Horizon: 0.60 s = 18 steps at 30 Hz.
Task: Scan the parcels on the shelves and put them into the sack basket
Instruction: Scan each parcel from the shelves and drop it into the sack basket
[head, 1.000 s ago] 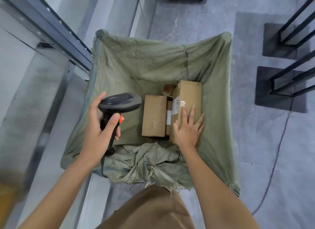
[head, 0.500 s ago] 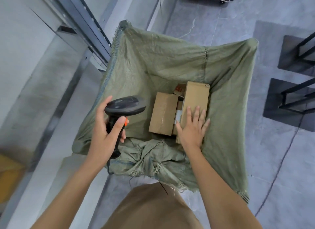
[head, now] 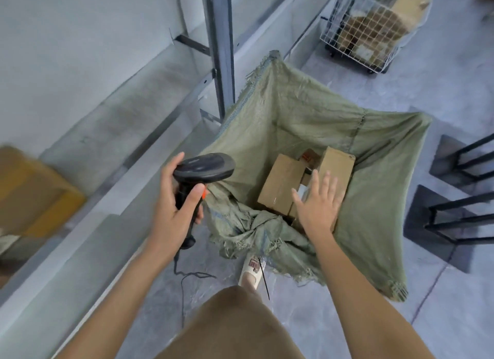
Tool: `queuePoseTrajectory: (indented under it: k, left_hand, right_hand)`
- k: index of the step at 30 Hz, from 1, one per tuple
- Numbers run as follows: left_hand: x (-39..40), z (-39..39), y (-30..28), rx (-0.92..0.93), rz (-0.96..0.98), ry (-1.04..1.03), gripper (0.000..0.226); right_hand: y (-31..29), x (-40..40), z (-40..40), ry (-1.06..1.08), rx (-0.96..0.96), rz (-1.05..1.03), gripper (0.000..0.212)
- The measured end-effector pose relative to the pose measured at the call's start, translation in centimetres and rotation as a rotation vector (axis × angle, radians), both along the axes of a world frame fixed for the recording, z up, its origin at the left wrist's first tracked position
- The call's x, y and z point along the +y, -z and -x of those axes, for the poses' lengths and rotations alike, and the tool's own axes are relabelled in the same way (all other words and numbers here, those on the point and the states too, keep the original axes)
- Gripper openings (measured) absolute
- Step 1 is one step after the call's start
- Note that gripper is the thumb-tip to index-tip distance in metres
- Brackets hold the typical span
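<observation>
**Parcels in the green sack**

A blurred yellow-brown box (head: 32, 195) sits on the grey shelf (head: 107, 134) at far left. The left hand (head: 173, 208) grips a black scanner (head: 204, 168) by its handle. The green sack basket (head: 307, 123) holds 2 cardboard parcels (head: 283, 184) side by side, with a smaller one behind. The right hand (head: 318, 206), fingers spread and straight, hovers over them. A wire cart (head: 366, 29) of boxes stands beyond.
</observation>
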<state>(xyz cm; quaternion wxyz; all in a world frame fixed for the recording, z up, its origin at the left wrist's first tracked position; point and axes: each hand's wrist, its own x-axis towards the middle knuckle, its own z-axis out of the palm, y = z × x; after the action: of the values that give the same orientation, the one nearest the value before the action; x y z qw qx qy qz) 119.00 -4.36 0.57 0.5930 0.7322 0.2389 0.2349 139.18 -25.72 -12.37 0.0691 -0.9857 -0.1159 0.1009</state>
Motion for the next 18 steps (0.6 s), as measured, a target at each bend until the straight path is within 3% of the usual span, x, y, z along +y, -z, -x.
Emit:
queuePoseTrajectory:
  k: [11, 18]
  left_hand:
    - [2.3, 11.4, -3.5, -0.137, -0.072, -0.05, 0.052]
    - [3.1, 20.8, -7.7, -0.165, -0.105, -0.244, 0.052]
  right_hand:
    - [-13.4, 8.2, 12.4, -0.295, -0.263, -0.315, 0.079]
    - [-17.6, 13.7, 21.6, -0.656, -0.249, -0.459, 0.074]
